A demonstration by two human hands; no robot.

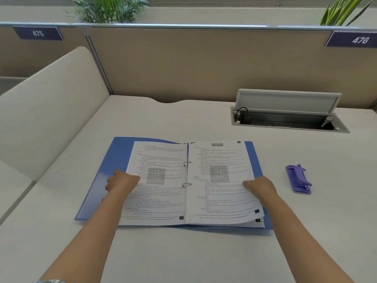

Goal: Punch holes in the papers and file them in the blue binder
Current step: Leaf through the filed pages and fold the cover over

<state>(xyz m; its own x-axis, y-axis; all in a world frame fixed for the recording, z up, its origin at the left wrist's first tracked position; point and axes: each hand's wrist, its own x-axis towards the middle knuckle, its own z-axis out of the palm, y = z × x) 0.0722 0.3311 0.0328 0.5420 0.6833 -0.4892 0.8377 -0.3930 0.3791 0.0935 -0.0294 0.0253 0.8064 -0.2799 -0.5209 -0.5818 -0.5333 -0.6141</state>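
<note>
Far left of frame: curved beige divider panel (51,103), with a "475" label (37,33) on the partition (183,64) above it, upper left.

Centre: blue binder (114,160) lies open flat on the bench (183,252), covers spread left and right. Two metal rings (187,173) at the spine, closed through the sheets. Printed papers (161,180) on both sides, left stack and right stack, text side up.

Left hand (120,181) sits at the outer edge of the left page, mid-height, fingers curled around the page edge and down toward the blue cover; what exactly it grips under there, cannot tell.

Right hand (258,185) on the right stack near its outer edge, fingers curled over the top sheet's edge. Top right sheets are fanned slightly at the lower right corner, lower sheet edge showing beneath.

Right of binder, apart from it: purple hole punch (298,178) lying on the bench, untouched.

Upper right: cable hatch (285,111) in the bench, lid propped open, a black cable (241,111) at its left end. "476" label (359,39) on the partition above. Green plants (110,9) behind the partition, top left and top right.
</note>
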